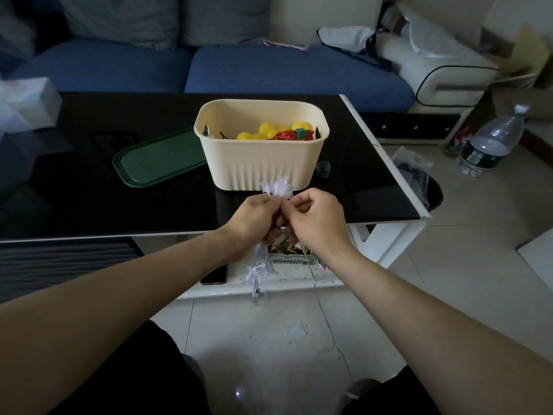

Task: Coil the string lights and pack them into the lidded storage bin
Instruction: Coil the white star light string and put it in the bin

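A cream ribbed storage bin (260, 166) stands on the black table, its dark green lid (158, 158) lying flat to its left. Inside the bin are yellow ball lights (263, 131) and a red wire coil (288, 134). My left hand (251, 218) grips a bundle of clear star-shaped string lights (276, 187), with stars sticking out above my fingers and more hanging below (257, 271). My right hand (314, 217) pinches the same bundle beside the left. A thin wire (326, 322) trails down to the floor.
A small green tie (323, 169) lies right of the bin. A tissue pack (27, 103) sits at the table's far left. A blue sofa (269, 70) is behind, a plastic bottle (490, 145) and black waste bin (431, 190) stand to the right. A phone (214, 275) rests on the lower shelf.
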`<state>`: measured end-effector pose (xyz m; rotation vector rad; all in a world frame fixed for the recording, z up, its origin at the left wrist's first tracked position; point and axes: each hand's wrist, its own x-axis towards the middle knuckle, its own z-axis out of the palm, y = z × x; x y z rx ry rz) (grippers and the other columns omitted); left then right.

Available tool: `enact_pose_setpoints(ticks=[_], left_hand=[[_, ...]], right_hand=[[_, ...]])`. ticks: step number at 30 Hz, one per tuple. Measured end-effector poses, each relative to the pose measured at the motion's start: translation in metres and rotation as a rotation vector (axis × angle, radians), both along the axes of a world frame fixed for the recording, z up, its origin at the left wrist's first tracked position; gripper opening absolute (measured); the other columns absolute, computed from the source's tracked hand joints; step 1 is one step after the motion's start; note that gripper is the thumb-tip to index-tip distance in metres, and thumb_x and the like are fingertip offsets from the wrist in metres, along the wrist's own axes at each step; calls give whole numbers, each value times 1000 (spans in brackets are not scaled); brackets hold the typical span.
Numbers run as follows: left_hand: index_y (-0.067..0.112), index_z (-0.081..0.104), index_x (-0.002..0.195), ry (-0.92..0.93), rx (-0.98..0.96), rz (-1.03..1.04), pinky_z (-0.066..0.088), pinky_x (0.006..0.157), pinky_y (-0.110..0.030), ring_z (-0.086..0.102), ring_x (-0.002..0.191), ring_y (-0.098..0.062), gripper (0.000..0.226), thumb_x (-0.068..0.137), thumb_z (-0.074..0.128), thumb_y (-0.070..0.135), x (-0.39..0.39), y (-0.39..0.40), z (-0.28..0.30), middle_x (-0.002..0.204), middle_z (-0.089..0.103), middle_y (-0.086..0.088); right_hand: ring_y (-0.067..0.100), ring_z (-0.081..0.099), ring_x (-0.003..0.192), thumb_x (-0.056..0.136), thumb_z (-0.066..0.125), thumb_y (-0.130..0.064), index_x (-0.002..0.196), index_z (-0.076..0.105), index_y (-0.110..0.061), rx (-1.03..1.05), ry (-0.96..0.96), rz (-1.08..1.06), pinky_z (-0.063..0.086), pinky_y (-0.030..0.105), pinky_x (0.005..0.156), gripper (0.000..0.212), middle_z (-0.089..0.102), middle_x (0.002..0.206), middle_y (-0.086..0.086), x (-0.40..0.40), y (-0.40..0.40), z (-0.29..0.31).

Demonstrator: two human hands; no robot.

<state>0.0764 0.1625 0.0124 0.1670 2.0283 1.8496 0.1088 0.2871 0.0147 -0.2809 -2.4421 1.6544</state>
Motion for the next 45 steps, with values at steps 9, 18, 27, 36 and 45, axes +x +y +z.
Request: enact_pose_setpoints(ticks=[9,18,27,36,45], left_hand=[[10,43,65,-74,149,82,27,49,-30,34,46,-20,37,100,41,20,-2,-1,4,54,39,-7],[7,47,79,-75,285,341,51,57,-35,55,55,-27,36,108,31,23,-7,-1,15,64,55,-10],[17,39,72,-124,364,306,22,41,-22,20,37,-13,36,106,30,25,-4,-4,13,51,24,0],[20,34,70,-35,290,467,17,41,-22,21,39,-11,37,106,27,26,-7,-10,16,48,27,4],[17,37,79,11,272,615,22,40,-22,24,38,-10,33,107,23,29,-15,-19,19,42,29,8]], right_hand=[[16,60,54,99,47,-57,87,69,-13,-158,-292,367,50,28,51,51,66,66,4,2,6,4],[20,69,81,76,87,-20,72,63,-19,166,-297,406,57,41,83,24,74,90,13,-2,17,-6],[12,65,55,84,74,-4,93,68,-9,155,-628,453,57,25,57,12,68,69,7,-1,34,-8],[17,67,60,78,86,-25,80,71,-11,-49,-790,466,60,35,71,21,68,67,3,-1,42,-4],[11,61,67,67,84,-36,77,71,-20,-20,-816,393,44,32,75,23,68,74,-1,0,97,-13]])
